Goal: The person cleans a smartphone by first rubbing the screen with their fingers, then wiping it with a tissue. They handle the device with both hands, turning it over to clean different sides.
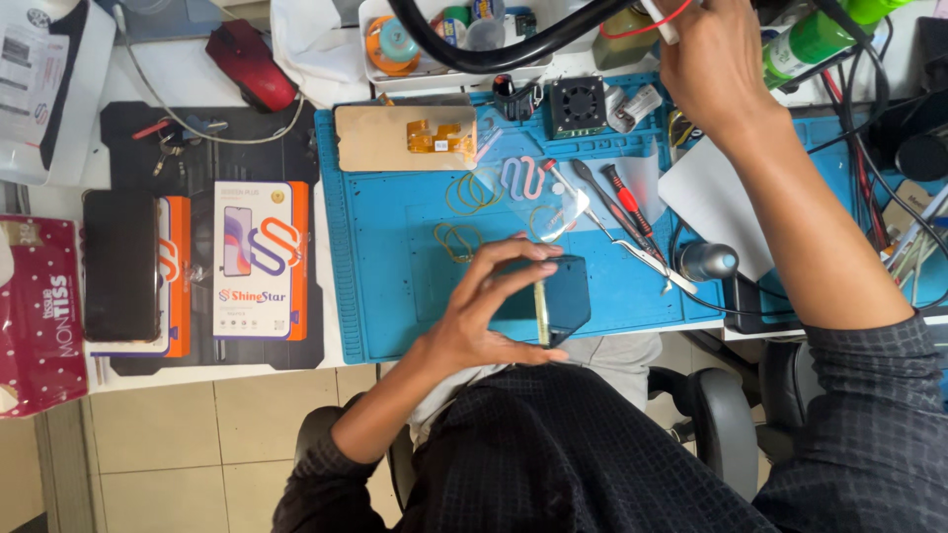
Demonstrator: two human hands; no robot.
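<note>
At the near edge of the blue mat (395, 296), a dark phone panel (553, 296) is held just above the surface by the left hand (484, 316). Its fingers (513, 255) are curled narrowly over the far edge of the panel while the thumb presses along the near side, so the piece is gripped firmly and tilted slightly. A thin yellowish strip is seen running down the face of the panel.

Far to the right, the right hand (711, 59) is raised to a black flexible arm (513, 54) that arches over the parts tray (444, 39). Its fingers are closed around something small with a red wire, though exactly what is pinched cannot be told.

Between the hands, tweezers (632, 247), red-handled screwdrivers (624, 202), rubber bands (469, 192) and a clear screen film (533, 192) are laid on the mat. Two boxed screens (257, 259) and a dark phone (120, 265) are set well to the left.

The step in hand is judged to be the setting up of light or a tool over the panel. A steady hold on the panel and the right hand brought down to it would be called for next.
</note>
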